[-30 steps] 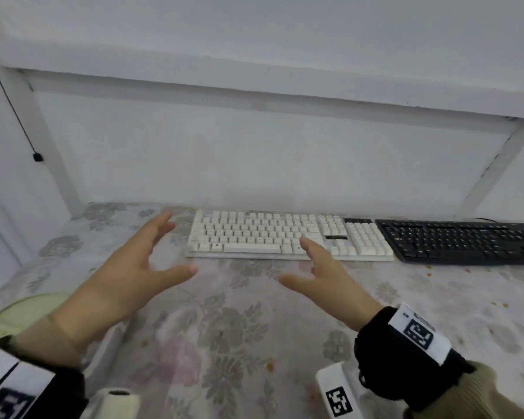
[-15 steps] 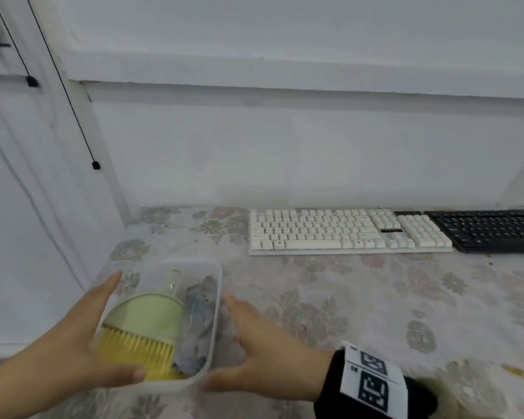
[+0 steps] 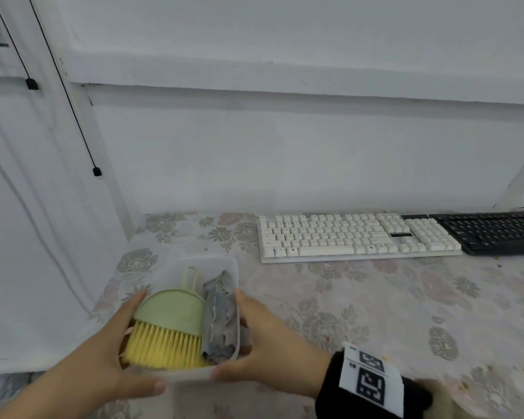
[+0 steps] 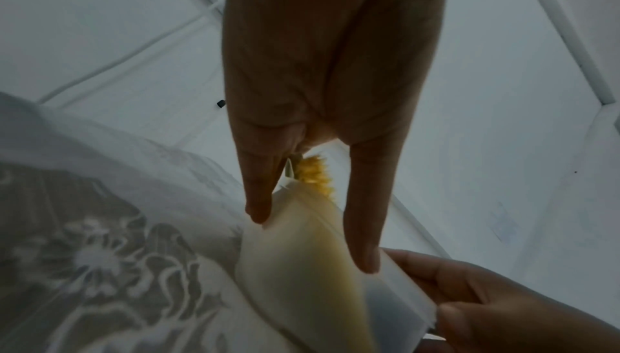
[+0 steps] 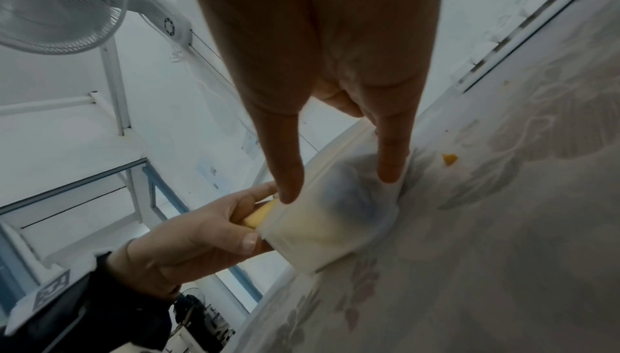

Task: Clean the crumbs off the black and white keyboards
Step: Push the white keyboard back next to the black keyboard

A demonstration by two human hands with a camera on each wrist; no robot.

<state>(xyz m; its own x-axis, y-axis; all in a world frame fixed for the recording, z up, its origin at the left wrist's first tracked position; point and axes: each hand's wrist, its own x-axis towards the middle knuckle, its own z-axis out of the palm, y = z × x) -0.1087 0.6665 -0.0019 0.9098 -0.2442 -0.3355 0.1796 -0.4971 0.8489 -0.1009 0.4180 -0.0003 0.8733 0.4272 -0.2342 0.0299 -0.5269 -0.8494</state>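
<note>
**A:** Why is the person holding the clear tub [image 3: 194,375] with both hands? The left hand [image 3: 109,352] and right hand [image 3: 270,343] are each clasping a side, thumbs hooked over the near rim.

**B:** Probably because it's carrying the kit: a green brush [image 3: 170,328] and a grey cloth [image 3: 220,316] are lying inside. The white keyboard [image 3: 357,237] and black keyboard [image 3: 496,234] are sitting side by side at the table's [image 3: 375,313] far edge, well apart from the tub, so it looks like it's being fetched closer.

Left hand [image 3: 115,349] and right hand [image 3: 270,343] — forearms reaching forward, fingers extended, thumbs curled inward, palms facing.
</note>
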